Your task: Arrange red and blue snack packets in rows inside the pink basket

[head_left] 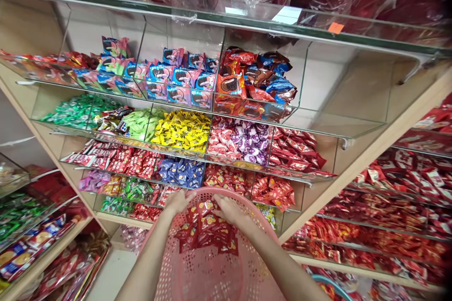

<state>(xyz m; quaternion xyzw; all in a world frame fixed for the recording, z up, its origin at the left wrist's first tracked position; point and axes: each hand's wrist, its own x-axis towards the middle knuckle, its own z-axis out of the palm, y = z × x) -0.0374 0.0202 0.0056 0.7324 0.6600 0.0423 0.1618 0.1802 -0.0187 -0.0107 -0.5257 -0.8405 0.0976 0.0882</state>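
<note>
A pink perforated plastic basket (261,218) is tilted against the lower shelves, its mouth facing me. Inside it lies a pile of small dark red candy packets (208,233) with orange fruit pictures. My left hand (177,201) is closed on the basket's upper rim at the left, its fingertips partly hidden. Just inside the rim, my right hand (229,209) reaches over the top of the red packets, thumb and fingers apart and touching or nearly touching them.
Glass-fronted shelves ahead hold yellow candies (181,130), blue candies (181,172), purple candies (252,141) and wrapped cookies (183,77). A wooden side panel (363,148) slants on the right. More shelves with red packets (388,207) stand beyond it. A blue basket rim (330,282) shows bottom right.
</note>
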